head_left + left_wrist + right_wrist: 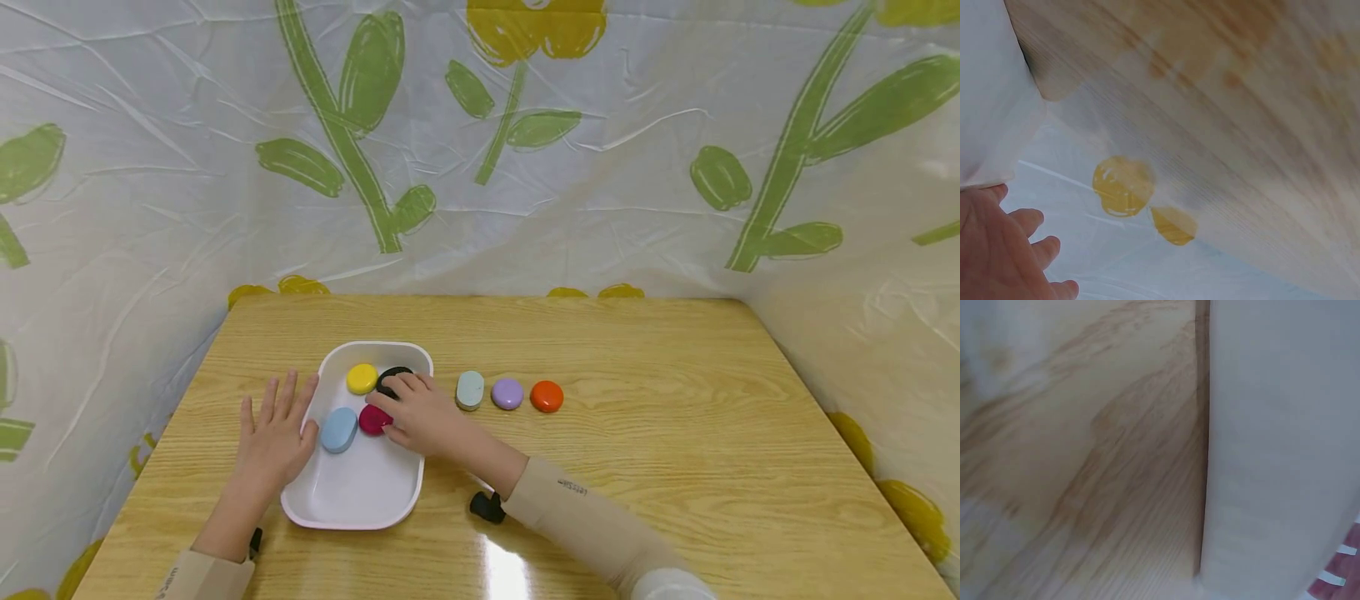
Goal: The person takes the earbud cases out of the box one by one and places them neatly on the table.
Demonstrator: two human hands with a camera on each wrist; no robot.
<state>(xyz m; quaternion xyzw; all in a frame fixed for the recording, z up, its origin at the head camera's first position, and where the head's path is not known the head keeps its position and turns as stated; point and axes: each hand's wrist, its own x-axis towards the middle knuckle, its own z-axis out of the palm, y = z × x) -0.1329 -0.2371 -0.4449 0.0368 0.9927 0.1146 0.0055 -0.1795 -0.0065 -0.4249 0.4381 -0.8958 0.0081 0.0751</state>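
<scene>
My left hand [272, 450] rests along the left rim of a white tray [348, 500], its fingers straight and spread. In the left wrist view the same hand [1004, 250] shows beside the tray's pale wall [991, 94]. Reaching over the tray's right side, my right hand [423, 417] pinches a crimson rounded piece [372, 420] between index finger and thumb. Its other fingers lie over a black piece [386, 386], partly covering it. Also inside the tray are a yellow round piece [362, 378] and a light blue oval piece [339, 430].
Right of the tray, a grey-green oblong piece [470, 390], a purple round piece [507, 394] and an orange-red round piece [547, 396] stand in a row on the wooden table [675, 450]. A flower-patterned sheet [600, 208] encloses the table. A black object [486, 507] sits by the right sleeve.
</scene>
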